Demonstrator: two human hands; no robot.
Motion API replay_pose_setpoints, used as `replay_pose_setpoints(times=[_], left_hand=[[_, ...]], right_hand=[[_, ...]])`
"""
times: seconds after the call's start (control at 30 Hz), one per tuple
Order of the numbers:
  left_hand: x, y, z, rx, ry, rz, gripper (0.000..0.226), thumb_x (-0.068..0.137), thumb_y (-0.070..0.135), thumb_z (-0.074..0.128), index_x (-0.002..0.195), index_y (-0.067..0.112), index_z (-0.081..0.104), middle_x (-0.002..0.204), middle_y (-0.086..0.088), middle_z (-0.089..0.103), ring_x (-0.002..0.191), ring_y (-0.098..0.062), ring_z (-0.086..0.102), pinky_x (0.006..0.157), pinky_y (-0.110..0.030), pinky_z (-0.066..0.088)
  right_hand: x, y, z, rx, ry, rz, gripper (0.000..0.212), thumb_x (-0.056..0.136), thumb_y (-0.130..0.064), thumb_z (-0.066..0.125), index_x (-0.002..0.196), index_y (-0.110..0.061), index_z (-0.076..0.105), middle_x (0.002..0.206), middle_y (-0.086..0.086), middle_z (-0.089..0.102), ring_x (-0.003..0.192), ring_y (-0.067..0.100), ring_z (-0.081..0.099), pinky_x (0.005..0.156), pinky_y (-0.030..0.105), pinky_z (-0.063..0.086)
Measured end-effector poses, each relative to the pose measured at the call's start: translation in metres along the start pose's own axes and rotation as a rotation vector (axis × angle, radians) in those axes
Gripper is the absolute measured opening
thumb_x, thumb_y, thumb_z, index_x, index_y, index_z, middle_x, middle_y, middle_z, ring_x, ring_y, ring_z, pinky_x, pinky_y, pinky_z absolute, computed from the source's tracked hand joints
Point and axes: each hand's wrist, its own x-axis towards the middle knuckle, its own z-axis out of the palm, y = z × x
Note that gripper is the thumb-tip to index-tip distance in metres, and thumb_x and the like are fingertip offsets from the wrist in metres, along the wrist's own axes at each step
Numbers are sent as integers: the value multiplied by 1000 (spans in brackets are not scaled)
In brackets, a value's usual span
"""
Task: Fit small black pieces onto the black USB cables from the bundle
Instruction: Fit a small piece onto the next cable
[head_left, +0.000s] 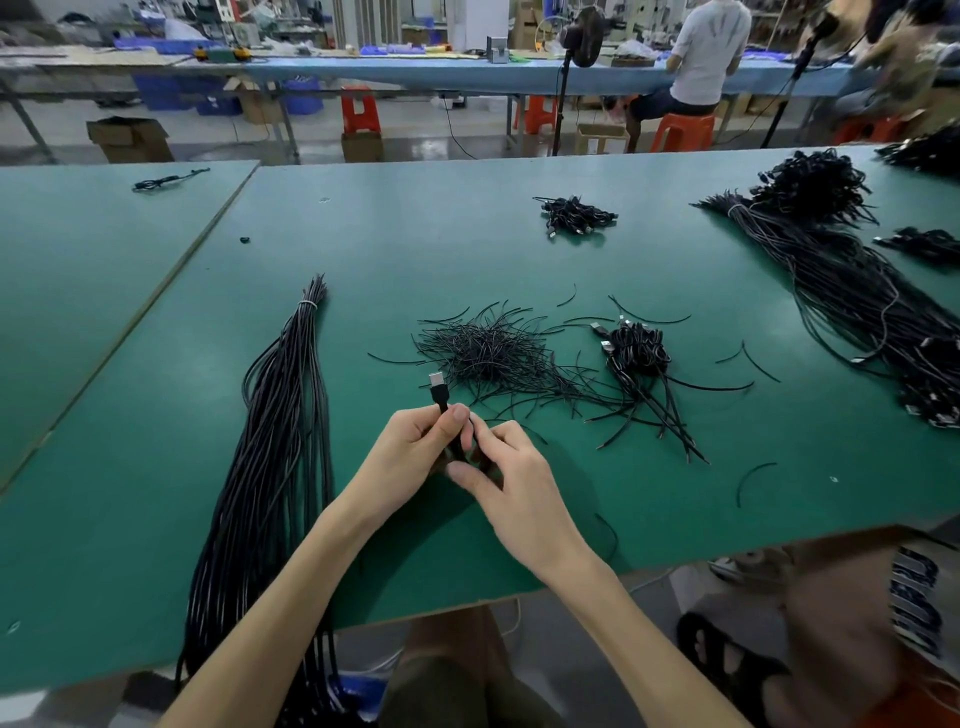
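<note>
On the green table (156, 467), a long bundle of black cables (280, 441) lies at the left, and a heap of thin black pieces (493, 353) sits in the middle, just past the hands. The left hand (415, 447) grips one USB cable (441, 402) just under its plug (437, 381), and the right hand (511, 467) pinches it lower down. I think a piece is going on now, though the fingers hide it; next it needs a steady push.

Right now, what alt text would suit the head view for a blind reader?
Over a green table, the left hand grips a black USB cable, plug sticking up, while the right hand pinches it lower down. A long cable bundle lies left; thin black pieces are piled beyond.
</note>
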Motion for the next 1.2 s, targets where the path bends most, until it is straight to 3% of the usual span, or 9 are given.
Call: replay_pose_setpoints(times=[0.1,0.17,0.23,0.43,0.6,0.87,1.0,1.1,1.2], left_hand=[[1,-4,-2,-77,-2,-40,42,100,48,53,78,16,71,75,-6,61,72,-24,46,69,-37,38],[1,-6,-3,-124,13,-56,41,97,48,58,82,15,75,72,-1,64,67,-22,47,62,-32,40],[2,-9,-6,-161,55,-63,38,93,47,67,85,11,76,68,-4,65,61,-20,51,57,-26,42],[3,-13,-11,-316,52,-123,37,82,31,82,110,9,74,78,-18,71,70,-21,65,61,-23,53],[2,-13,-9,-292,-50,-147,33,86,26,78,113,8,77,101,-22,75,83,-20,67,70,-23,56],[4,-15,-10,-271,-70,-141,27,88,26,76,107,7,77,99,-18,77,87,-27,75,78,-28,60],[6,-18,-11,-229,-47,-107,14,95,13,72,107,8,77,97,-18,78,86,-30,76,79,-30,61],[5,-18,-11,-197,-20,-94,11,95,9,72,105,9,77,94,-17,78,83,-32,77,79,-31,62],[4,-15,-10,-100,-4,-41,9,95,9,71,103,10,77,91,-12,79,79,-27,77,76,-24,60]], right_hand=[[0,-3,-3,70,17,5,56,99,-19,68,152,-13,50,102,-7,51,92,-2,51,92,12,39],[0,-2,-5,109,28,21,54,98,-17,69,150,-14,52,104,-6,54,92,3,55,94,19,45],[0,0,-6,128,39,37,53,98,-16,70,148,-15,54,100,-4,55,81,9,56,89,27,50],[-1,5,-5,143,26,-7,39,98,-7,67,136,-14,67,91,-1,57,64,9,53,72,22,49],[0,7,-2,65,85,0,38,99,-5,65,137,-12,66,89,-3,55,68,8,50,70,27,46],[1,6,0,-35,65,-18,43,101,-6,63,143,-15,61,94,-3,56,75,10,49,78,35,50],[3,10,1,-8,132,11,45,100,-7,63,145,-12,57,91,-7,52,67,10,52,79,33,50],[3,10,4,-84,115,-7,47,103,-8,59,150,-8,51,97,-5,50,76,10,51,83,33,51],[2,14,7,-192,71,-38,48,106,-5,53,153,-8,45,105,-4,47,88,-4,54,86,17,49]])
